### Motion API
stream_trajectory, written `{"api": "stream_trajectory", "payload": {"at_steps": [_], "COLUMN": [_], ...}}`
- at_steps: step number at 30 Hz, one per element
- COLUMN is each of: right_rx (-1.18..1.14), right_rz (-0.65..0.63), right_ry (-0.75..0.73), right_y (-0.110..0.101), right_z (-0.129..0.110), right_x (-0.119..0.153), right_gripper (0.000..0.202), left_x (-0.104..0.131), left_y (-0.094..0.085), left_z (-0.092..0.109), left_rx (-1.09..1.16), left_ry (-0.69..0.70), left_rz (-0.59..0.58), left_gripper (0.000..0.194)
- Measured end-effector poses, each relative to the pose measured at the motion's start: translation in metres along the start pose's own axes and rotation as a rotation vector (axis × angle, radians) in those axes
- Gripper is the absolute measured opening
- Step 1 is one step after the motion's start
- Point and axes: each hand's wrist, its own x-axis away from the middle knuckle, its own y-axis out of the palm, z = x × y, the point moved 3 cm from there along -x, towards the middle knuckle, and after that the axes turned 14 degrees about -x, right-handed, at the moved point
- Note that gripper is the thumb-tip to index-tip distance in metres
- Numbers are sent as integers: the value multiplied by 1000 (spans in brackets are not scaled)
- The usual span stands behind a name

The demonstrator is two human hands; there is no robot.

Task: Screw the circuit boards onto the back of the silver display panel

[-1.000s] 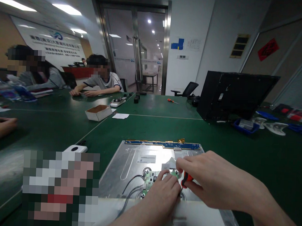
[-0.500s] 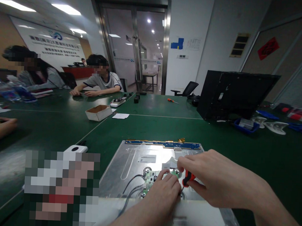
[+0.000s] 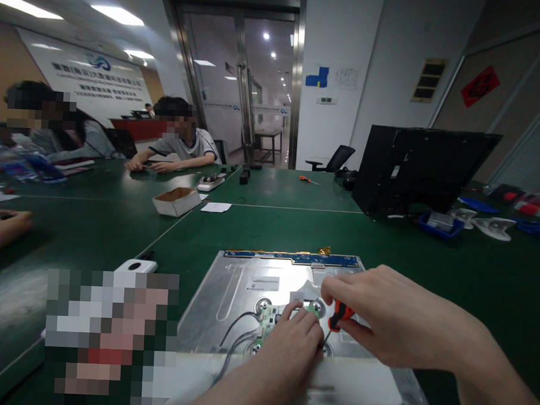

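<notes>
My right hand point(image 3: 375, 311) is closed around the red-and-black handle of a screwdriver point(image 3: 340, 315). The screwdriver's shaft slants down to the right edge of a green circuit board point(image 3: 270, 315); its tip is partly hidden by my left hand. Bent over the board, my left hand point(image 3: 293, 344) lies with fingers apart, their tips touching the board and covering much of it. Dark cables point(image 3: 233, 347) run from the board's left side. Beneath it is a silver metal display panel point(image 3: 207, 307) with a blue circuit strip point(image 3: 289, 259) along its far edge.
A white device point(image 3: 135, 267) lies left of the panel, beside a blurred-out patch. Farther off stand an open cardboard box point(image 3: 177, 202), another screwdriver point(image 3: 308, 180), a black monitor point(image 3: 419, 167) and a blue tray point(image 3: 441, 225). Two people sit at the far left; another person's hand point(image 3: 4, 230) shows at the left edge.
My right hand has shifted slightly right, and the screwdriver handle has turned or tilted a little with it. My left hand stays on the board.
</notes>
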Motion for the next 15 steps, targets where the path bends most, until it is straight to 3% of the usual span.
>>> {"api": "stream_trajectory", "payload": {"at_steps": [15], "right_rx": [-1], "right_rz": [-27], "right_ry": [-2], "right_y": [0], "right_z": [-3], "right_x": [0], "right_gripper": [12], "left_x": [0], "left_y": [-6], "left_z": [0], "left_rx": [36], "left_ry": [14], "left_rz": [-34], "left_gripper": [10]}}
